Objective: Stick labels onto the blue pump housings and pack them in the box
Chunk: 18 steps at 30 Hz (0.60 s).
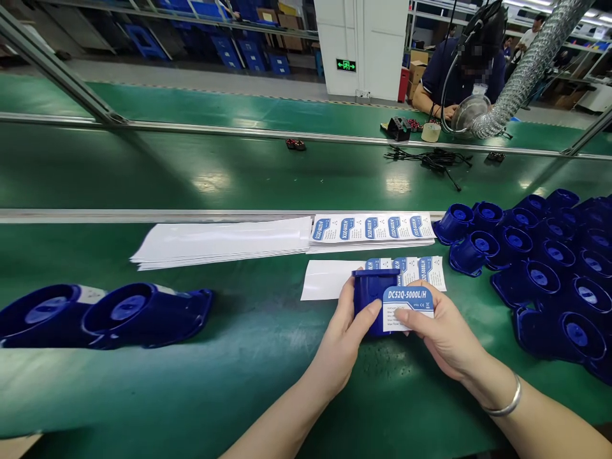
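Note:
My left hand (342,335) grips a blue plastic housing (370,290) from its left side, thumb on its front. My right hand (442,331) presses a white and blue label (407,307) reading DC52Q-5000L/H onto that housing, thumb and fingers on the label's lower edge. Just behind lies a label sheet (377,275), partly peeled, with three labels left at its right end.
A stack of label sheets (373,229) and blank backing sheets (224,242) lie further back. Several blue housings (540,255) crowd the right; two (105,315) lie at the left. Across the green conveyor table (201,376) a person (471,70) works beside a silver hose (526,70).

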Tool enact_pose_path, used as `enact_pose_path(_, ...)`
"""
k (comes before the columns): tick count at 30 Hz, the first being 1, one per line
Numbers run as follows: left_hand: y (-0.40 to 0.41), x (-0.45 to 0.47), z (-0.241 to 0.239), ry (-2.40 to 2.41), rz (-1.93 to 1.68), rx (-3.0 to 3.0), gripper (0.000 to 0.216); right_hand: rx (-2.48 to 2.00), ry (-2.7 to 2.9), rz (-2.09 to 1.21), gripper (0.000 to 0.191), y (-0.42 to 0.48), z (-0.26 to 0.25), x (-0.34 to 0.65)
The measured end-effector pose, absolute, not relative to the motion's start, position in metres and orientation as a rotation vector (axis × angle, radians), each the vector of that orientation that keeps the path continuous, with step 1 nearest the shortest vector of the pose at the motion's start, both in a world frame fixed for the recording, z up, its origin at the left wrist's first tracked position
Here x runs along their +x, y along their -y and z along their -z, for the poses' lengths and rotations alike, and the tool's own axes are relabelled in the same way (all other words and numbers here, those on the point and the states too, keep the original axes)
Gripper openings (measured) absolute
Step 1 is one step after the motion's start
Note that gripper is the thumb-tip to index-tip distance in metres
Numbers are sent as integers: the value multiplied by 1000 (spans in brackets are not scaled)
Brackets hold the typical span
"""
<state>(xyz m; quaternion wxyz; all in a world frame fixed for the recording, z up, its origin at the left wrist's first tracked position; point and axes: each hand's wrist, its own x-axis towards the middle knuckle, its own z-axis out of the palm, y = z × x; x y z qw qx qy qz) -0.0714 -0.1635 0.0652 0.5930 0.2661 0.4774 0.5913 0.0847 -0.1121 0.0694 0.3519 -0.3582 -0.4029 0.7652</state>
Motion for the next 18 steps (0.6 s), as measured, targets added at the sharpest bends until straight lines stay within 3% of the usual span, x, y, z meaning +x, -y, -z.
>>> enact_pose_path(8, 159, -68, -66, -1115, -1433, 525, 68, -859, 1054, -1986, 27, 117, -71, 80)
enact_pose_path(18, 168, -70, -76, -1000, -1359, 572, 113, -769, 940, -2046, 22, 105, -78, 87)
